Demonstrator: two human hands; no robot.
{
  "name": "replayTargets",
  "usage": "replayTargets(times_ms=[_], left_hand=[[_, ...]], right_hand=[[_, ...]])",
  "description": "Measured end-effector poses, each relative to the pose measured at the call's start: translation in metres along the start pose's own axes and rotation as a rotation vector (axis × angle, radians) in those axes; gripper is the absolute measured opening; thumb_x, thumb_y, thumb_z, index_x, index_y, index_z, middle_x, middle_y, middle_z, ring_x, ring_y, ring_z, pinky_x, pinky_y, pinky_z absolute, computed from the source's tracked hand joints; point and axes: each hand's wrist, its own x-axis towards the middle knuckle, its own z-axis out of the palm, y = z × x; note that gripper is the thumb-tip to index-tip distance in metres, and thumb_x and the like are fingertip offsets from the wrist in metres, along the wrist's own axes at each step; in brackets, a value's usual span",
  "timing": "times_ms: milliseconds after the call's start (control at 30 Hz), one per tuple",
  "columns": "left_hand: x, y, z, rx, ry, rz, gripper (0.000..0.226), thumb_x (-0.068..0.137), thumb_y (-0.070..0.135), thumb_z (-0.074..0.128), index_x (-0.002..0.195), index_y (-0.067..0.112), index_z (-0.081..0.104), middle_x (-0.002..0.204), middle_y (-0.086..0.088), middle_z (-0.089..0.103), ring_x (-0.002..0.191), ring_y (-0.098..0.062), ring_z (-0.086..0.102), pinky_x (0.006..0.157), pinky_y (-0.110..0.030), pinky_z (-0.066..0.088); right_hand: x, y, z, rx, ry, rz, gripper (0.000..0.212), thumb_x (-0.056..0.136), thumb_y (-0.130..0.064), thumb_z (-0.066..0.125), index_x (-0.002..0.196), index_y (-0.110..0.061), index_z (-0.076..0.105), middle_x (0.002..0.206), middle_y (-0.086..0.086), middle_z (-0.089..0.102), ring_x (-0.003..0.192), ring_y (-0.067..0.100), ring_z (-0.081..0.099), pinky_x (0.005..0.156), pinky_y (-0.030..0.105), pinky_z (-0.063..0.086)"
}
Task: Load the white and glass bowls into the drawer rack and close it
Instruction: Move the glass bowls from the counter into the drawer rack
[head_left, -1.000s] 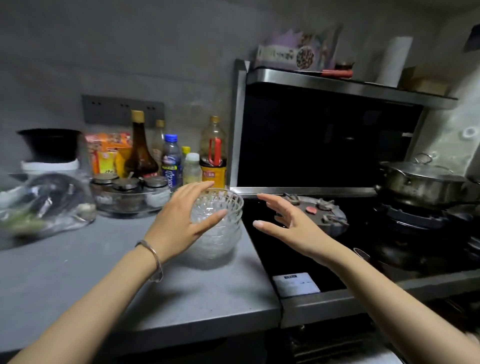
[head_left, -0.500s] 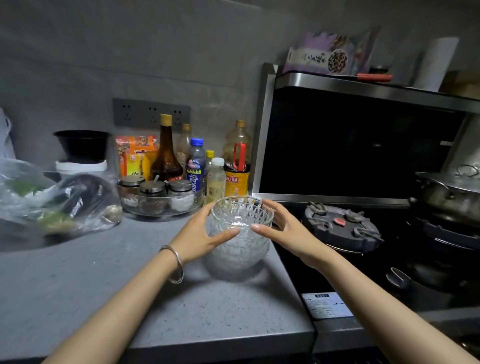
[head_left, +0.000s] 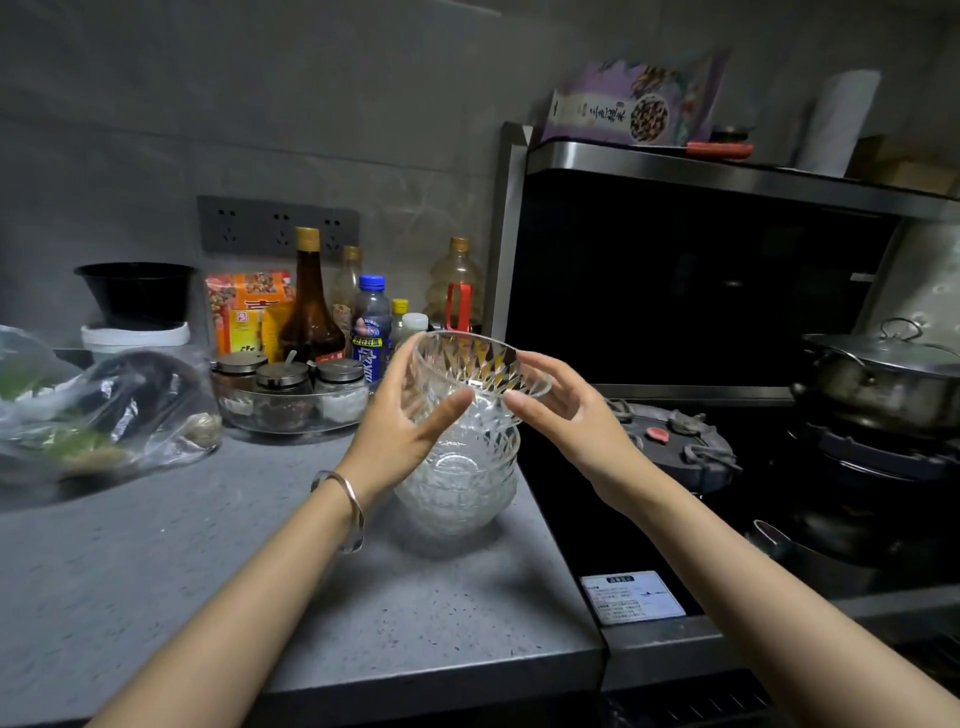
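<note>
The top glass bowl (head_left: 480, 371) is held tilted above the stack of glass bowls (head_left: 457, 478), which rests on the grey countertop (head_left: 218, 561) near its right edge, just beside the black cooktop (head_left: 727, 499). The left hand (head_left: 402, 423) is curled partway around the bowl's left wall, thumb against the lower front and fingers behind the glass. The right hand (head_left: 563, 410) cups the bowl's right side, thumb under the rim and fingers spread along the far wall. Both hands grip the same bowl. A silver bangle (head_left: 348, 509) sits on the left wrist. At 10 o'clock from the stack stands a glass tray of spice jars (head_left: 291, 395), with sauce bottles (head_left: 311, 306) behind it. A plastic bag (head_left: 98, 415) lies at 9 o'clock. A lidded steel pot (head_left: 883, 374) sits at 3 o'clock on the stove.
</note>
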Motion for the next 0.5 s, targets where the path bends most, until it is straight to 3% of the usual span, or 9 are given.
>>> replayTargets(times_ms=[67,100,200,300,400,467,500], left_hand=[[-0.001,0.011,0.013,-0.091,-0.015,0.018,0.107,0.049,0.08,0.064,0.139,0.038,0.026,0.144,0.009,0.038,0.121,0.0,0.049,0.098,-0.026,0.044],[-0.002,0.016,0.021,-0.16,-0.027,0.016,0.11,0.049,0.078,0.066,0.141,0.037,0.024,0.147,0.006,0.035,0.118,0.001,0.052,0.094,-0.03,0.049],[-0.007,0.03,0.046,-0.313,-0.049,-0.007,0.111,0.047,0.076,0.069,0.141,0.037,0.024,0.15,0.005,0.03,0.113,0.005,0.054,0.074,-0.024,0.056],[-0.013,0.035,0.074,-0.348,-0.09,-0.059,0.109,0.046,0.079,0.067,0.14,0.036,0.03,0.146,0.009,0.037,0.124,-0.002,0.047,0.079,-0.023,0.056],[-0.023,0.037,0.102,-0.428,-0.215,-0.125,0.093,0.05,0.078,0.066,0.132,0.041,0.042,0.13,0.018,0.053,0.112,0.004,0.056,0.078,-0.023,0.056],[-0.032,0.038,0.124,-0.454,-0.314,-0.168,0.087,0.055,0.077,0.064,0.131,0.041,0.043,0.135,0.014,0.051,0.117,-0.005,0.056,0.081,-0.027,0.055],[-0.038,0.038,0.135,-0.459,-0.354,-0.186,0.085,0.058,0.076,0.063,0.132,0.039,0.043,0.137,0.012,0.051,0.118,-0.01,0.056,0.083,-0.03,0.055]], right_hand=[[-0.007,-0.008,-0.007,0.014,0.039,-0.012,0.064,0.066,-0.052,0.071,0.125,-0.033,0.055,0.109,-0.032,0.059,0.103,-0.017,0.057,0.079,0.001,0.045],[-0.012,-0.011,-0.011,0.012,0.06,-0.016,0.062,0.066,-0.052,0.069,0.124,-0.032,0.056,0.109,-0.028,0.06,0.101,-0.018,0.058,0.077,0.0,0.044],[-0.029,-0.021,-0.026,-0.02,0.117,-0.015,0.055,0.066,-0.057,0.064,0.117,-0.037,0.059,0.103,-0.028,0.06,0.094,-0.023,0.057,0.073,0.0,0.044],[-0.05,-0.025,-0.049,-0.09,0.121,0.001,0.048,0.065,-0.058,0.062,0.111,-0.042,0.06,0.106,-0.035,0.06,0.107,-0.015,0.056,0.084,0.007,0.045],[-0.077,-0.03,-0.076,-0.242,0.106,-0.009,0.044,0.067,-0.058,0.062,0.11,-0.048,0.061,0.13,-0.039,0.039,0.138,-0.002,0.031,0.109,0.02,0.031],[-0.098,-0.035,-0.096,-0.371,0.075,-0.029,0.044,0.069,-0.059,0.062,0.112,-0.05,0.061,0.14,-0.033,0.032,0.134,-0.014,0.028,0.104,0.004,0.027],[-0.108,-0.037,-0.106,-0.404,0.048,-0.03,0.042,0.071,-0.055,0.063,0.113,-0.046,0.063,0.143,-0.027,0.038,0.131,-0.015,0.034,0.101,0.0,0.029]])
